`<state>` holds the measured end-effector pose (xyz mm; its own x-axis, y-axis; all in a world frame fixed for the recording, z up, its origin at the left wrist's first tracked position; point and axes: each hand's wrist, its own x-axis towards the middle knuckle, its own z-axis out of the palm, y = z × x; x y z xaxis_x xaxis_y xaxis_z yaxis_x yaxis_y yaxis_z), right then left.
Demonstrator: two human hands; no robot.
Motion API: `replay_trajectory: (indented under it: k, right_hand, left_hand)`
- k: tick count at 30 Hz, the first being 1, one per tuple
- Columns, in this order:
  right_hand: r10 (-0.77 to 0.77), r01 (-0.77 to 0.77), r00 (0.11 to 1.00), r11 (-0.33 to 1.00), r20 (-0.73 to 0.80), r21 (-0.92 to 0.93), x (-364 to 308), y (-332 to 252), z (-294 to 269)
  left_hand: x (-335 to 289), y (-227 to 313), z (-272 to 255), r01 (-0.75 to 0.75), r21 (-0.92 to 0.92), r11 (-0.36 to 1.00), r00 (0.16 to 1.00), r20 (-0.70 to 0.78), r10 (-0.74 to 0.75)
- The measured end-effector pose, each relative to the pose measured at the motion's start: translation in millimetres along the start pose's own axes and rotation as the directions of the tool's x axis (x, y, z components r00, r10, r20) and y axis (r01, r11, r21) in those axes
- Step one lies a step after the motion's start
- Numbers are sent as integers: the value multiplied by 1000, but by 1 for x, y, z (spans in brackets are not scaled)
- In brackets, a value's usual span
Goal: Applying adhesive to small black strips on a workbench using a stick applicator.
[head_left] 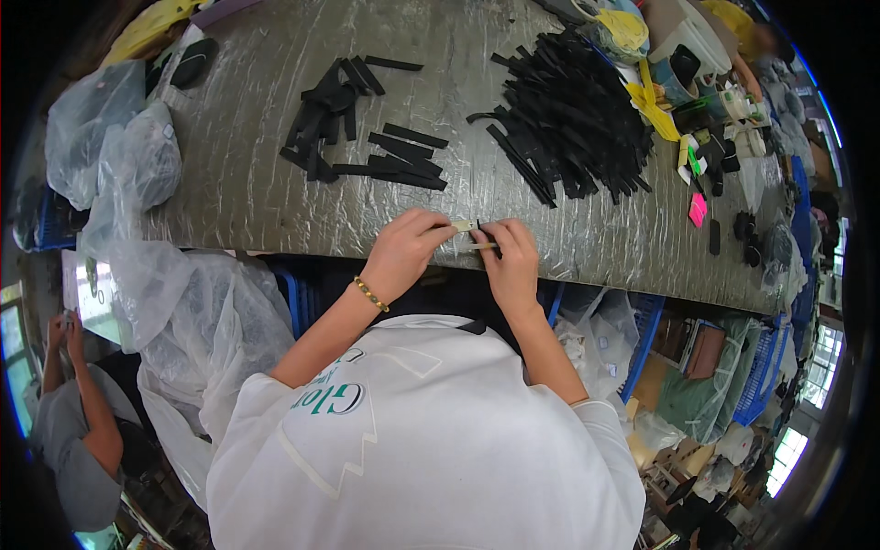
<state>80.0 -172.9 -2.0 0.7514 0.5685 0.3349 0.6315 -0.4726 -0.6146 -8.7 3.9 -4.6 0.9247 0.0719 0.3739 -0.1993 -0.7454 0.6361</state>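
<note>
Just above the table's near edge, my left hand pinches a short, pale, flat strip, which points toward my other hand. The fingers of my right hand are closed close beside it, at the strip's dark tip. A thin, pale, stick-like thing shows below the strip, against the right fingers. Too little of it shows to name its kind. Ahead of my left hand lie several loose black fabric strips and a tangled small heap of black strips. A larger pile of black strips lies beyond my right hand.
The worktable has a wrinkled, shiny covering. Clear plastic bags bulge at its left. Tubs, yellow ribbon and a pink tag crowd the right. Blue crates stand below. Another person is at the lower left.
</note>
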Motion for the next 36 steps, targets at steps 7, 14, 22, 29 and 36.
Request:
replay_trajectory:
  k: [7,14,22,29,36]
  right_hand:
    - [-88,88,995,996,45,-1,2,9,-2]
    - [-26,45,993,986,-117,159,28,7,-29]
    - [260,-357,927,833,271,423,23,1,-28]
    - [241,-320,941,865,240,387,20,4,-19]
    - [267,-325,942,876,203,356,20,-1,-19]
  left_hand:
    - [5,3,3,-38,56,998,999,-8,38]
    - [8,5,4,-38,115,993,999,19,36]
    - [8,6,6,-56,180,982,998,23,53]
    - [8,7,5,-62,178,982,998,19,60]
    - [9,6,5,-54,167,984,998,17,52]
